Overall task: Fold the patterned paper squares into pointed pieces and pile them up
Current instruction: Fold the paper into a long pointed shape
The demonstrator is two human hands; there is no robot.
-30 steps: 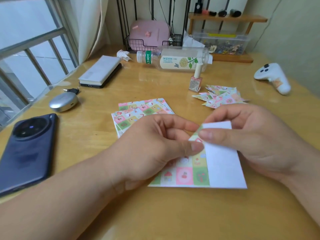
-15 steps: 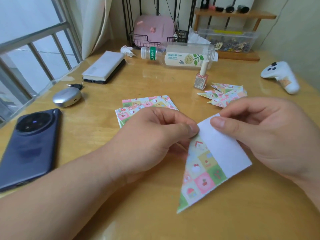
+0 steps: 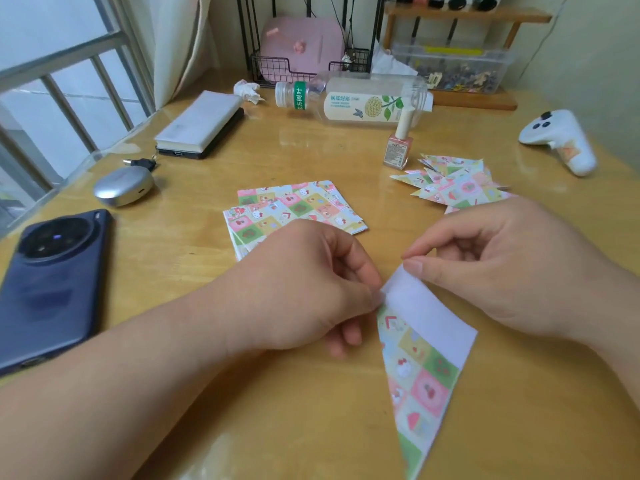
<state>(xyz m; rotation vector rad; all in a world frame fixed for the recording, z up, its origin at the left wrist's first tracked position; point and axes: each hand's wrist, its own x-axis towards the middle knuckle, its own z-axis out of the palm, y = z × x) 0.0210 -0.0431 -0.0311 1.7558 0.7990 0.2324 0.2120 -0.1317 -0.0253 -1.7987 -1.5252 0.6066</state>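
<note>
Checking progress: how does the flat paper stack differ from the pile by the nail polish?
The stack holds flat, unfolded squares, loosely aligned; the pile holds folded, pointed pieces, splayed. The stack lies centre, the pile farther right. Both share the same print.

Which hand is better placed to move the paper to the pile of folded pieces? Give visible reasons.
Probably the right hand: it pinches the paper at its top corner, and the pile lies just beyond it. The left hand, also pinching the paper, would need to cross.
</note>
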